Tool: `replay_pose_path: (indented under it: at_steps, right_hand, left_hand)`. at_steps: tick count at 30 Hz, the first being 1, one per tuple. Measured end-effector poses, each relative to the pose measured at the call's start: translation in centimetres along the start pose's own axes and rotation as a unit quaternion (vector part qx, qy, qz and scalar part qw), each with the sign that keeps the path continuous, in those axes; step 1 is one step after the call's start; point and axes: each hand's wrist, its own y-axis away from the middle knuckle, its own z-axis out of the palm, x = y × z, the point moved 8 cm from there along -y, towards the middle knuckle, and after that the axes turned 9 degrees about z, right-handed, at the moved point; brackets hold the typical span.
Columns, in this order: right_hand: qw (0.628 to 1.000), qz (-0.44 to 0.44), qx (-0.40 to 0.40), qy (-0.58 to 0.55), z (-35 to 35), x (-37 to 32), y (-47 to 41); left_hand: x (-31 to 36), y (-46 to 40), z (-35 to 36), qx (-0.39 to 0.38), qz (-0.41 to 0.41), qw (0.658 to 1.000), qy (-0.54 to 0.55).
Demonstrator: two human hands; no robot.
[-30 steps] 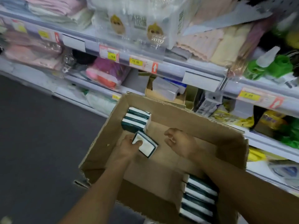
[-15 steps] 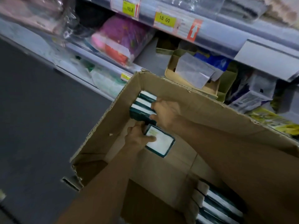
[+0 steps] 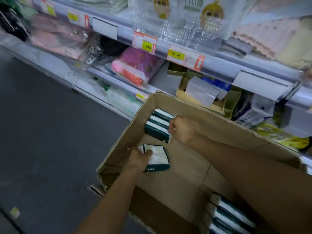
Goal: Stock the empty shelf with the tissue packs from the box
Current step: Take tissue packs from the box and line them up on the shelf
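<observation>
An open cardboard box (image 3: 217,121) stands in front of the shelves. Inside it, my left hand (image 3: 140,157) grips a dark green and white tissue pack (image 3: 159,157), held flat above the box floor. My right hand (image 3: 183,130) has its fingers curled round the near end of a row of three tissue packs (image 3: 156,125) standing in the box's far left corner. Several more packs (image 3: 231,215) are lined up at the near right, partly hidden under my right forearm.
Store shelves (image 3: 219,63) with price tags run behind the box, holding a pink bag (image 3: 136,66), folded towels, a small open carton (image 3: 200,92) and plastic packs. Dark grey floor (image 3: 42,132) lies to the left.
The right hand moved from the middle of the box to the row of packs in the far corner and closed on it. The left hand kept its pack, tilting it flatter. The view shifted.
</observation>
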Motion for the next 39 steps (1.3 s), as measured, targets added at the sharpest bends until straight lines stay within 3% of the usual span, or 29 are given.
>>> replay_pose_path:
  at_steps: [5, 7, 10, 13, 16, 18, 22, 27, 31, 35, 39]
  right_hand:
    - [0.987, -0.008, 0.019, 0.157, 3.2, -1.2, -1.0]
    - [0.986, -0.006, 0.034, 0.164, 3.9, -1.1, -1.1]
    - [0.997, 0.004, 0.053, 0.062, 3.3, 0.1, -0.1]
    - [0.994, 0.049, 0.036, -0.086, 1.1, 2.0, 1.4]
    - [0.938, 0.125, -0.004, -0.324, -2.1, 3.7, 3.9]
    - [0.897, 0.159, -0.027, -0.411, -4.4, 4.7, 6.2]
    - [0.868, 0.165, -0.047, -0.467, -8.9, 5.6, 10.9]
    - [0.855, 0.122, -0.016, -0.505, -16.9, 5.4, 17.9]
    - [0.861, 0.133, 0.034, -0.489, -22.3, 6.0, 22.8]
    - [0.897, 0.084, 0.076, -0.428, -27.5, 6.5, 28.2]
    - [0.894, 0.093, 0.151, -0.412, -32.8, 10.1, 33.6]
  left_hand:
    - [0.2, -1.6, -0.8, 0.007, 0.046, 0.998, -0.035]
    - [0.3, -1.8, -1.0, -0.014, 0.077, 0.995, -0.068]
    - [0.5, -1.2, -1.4, -0.037, 0.116, 0.984, -0.128]
    - [0.7, 0.4, -2.4, -0.025, 0.121, 0.986, -0.112]
    - [1.4, 3.3, -3.2, -0.013, 0.105, 0.994, -0.036]
    - [2.8, 5.4, -3.6, -0.006, 0.105, 0.994, 0.011]
    - [8.6, 9.2, -4.5, -0.002, 0.175, 0.984, 0.034]
    - [16.0, 16.7, -3.3, -0.066, 0.238, 0.967, 0.061]
    - [21.4, 22.8, -1.0, -0.112, 0.314, 0.943, 0.017]
    - [26.0, 29.1, 1.7, -0.148, 0.376, 0.914, -0.041]
    - [30.5, 34.4, 5.5, -0.192, 0.453, 0.867, -0.075]
